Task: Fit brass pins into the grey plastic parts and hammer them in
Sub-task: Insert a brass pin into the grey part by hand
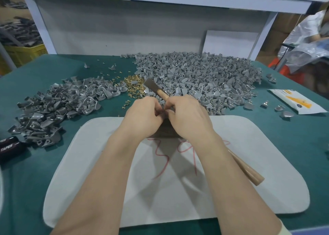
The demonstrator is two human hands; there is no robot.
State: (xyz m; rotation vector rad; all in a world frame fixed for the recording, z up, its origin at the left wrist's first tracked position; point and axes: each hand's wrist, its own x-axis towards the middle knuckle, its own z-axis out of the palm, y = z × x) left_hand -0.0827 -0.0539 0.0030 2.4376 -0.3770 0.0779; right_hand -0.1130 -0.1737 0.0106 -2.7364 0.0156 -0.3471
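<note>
Closest in, a white mat point(89, 181) with red scribbles lies on the green table point(53, 71), and both bare arms reach out over it. The wooden end of the hammer point(245, 170) sticks out from under the right arm. Further up the mat, the left hand point(142, 115) and the right hand point(187, 117) are close together, fingertips touching. The right hand has its fingers curled round the hammer handle, near the metal head, which pokes out just past the knuckles. The left hand has curled fingers too, but I cannot tell what it pinches, because the small thing is hidden between the two hands. A dark block point(165, 130) sits on the mat right under them. Just past the hands is a little heap of brass pins point(132, 85). A smaller pile of grey parts point(58, 106) lies to the left, and a much bigger pile point(204, 74) spreads behind. I think this is the fitting step, with a pin going into a part. Next, the part must sit steady on the block, pin up, with the left fingers out of the way, and the hammer must tap straight down
</note>
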